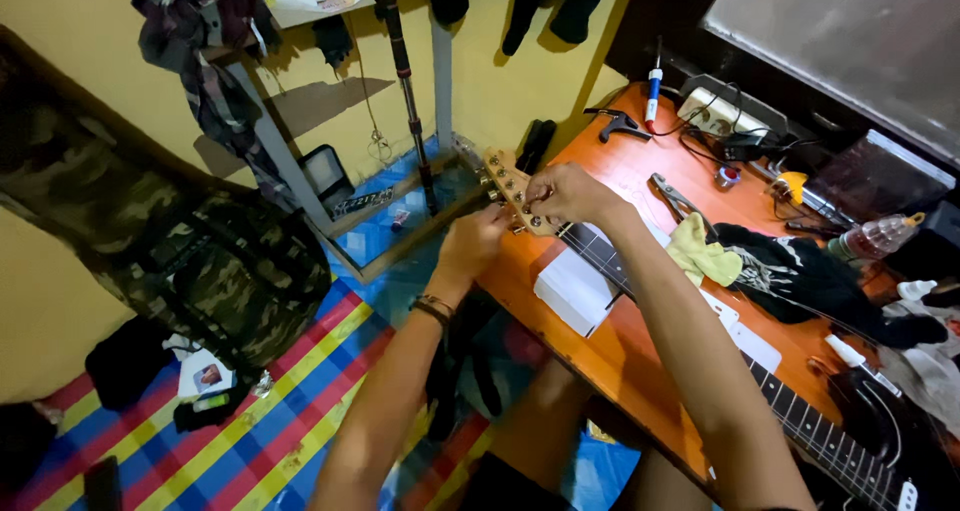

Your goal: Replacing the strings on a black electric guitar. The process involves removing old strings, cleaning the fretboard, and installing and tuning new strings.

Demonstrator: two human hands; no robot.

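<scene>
so there's an electric guitar lying flat across an orange wooden table, black body down at the right near the person and the pale wooden headstock poking out over the far left edge of the table. both hands are up at that headstock. the right hand sits on top of it with the fingers curled down onto the tuner area, a narrow pinching grip on something small there, though it's too small and blurry for me to say if it's a peg or a string end. the left hand comes in from below the table edge, fingers closed round the underside of the headstock, with a bracelet on that wrist. the neck runs over a white box that lies under it, and just beside the neck there's a yellow cloth and a black printed shirt. further back on the table: pliers, a screwdriver with a white and blue handle, a white power strip and a clear plastic bottle. off the table, a camo backpack leans by the yellow wall and a striped mat covers the floor.
</scene>
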